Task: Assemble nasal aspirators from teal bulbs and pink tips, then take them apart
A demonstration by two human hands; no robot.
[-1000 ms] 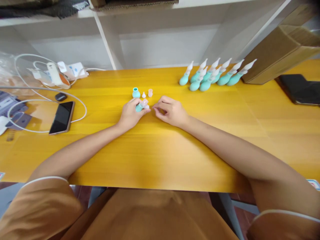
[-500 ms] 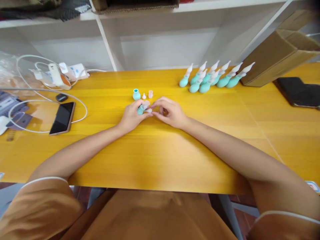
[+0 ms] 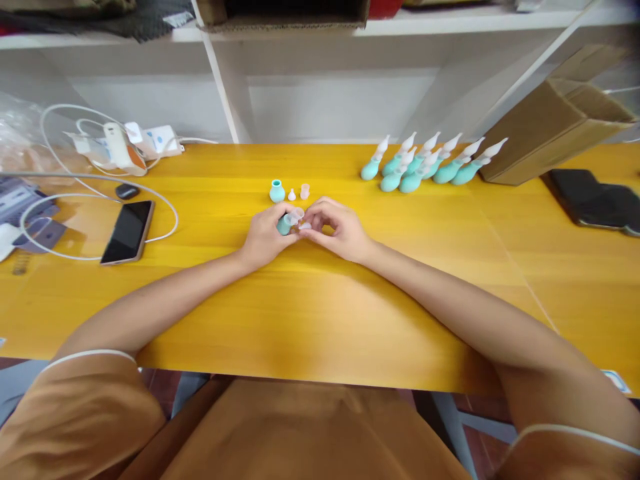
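My left hand point(image 3: 265, 233) is wrapped round a turquoise squeeze bulb point(image 3: 284, 225) with a translucent collar point(image 3: 296, 215) at its mouth. Close against it, the thumb and fingertips of my right hand point(image 3: 337, 230) pinch a small whitish nozzle piece point(image 3: 305, 227); its far end is partly hidden. Just beyond my hands stand a loose turquoise bulb point(image 3: 277, 192), a tiny white cone-shaped tip point(image 3: 292, 195) and a pinkish clear collar point(image 3: 305, 191). Farther right, several bulb syringes point(image 3: 395, 180) with white pointed nozzles stand grouped together.
A phone point(image 3: 127, 232) lies to the left among white cables, with chargers point(image 3: 120, 147) behind it. On the right are a cardboard box point(image 3: 545, 127) and a dark flat device point(image 3: 590, 200). White shelving point(image 3: 345, 100) rises along the table's back edge.
My right fingers have closed in on the whitish nozzle piece beside the left hand, and the bulb's collar is turned more into sight. The whole view has shifted slightly.
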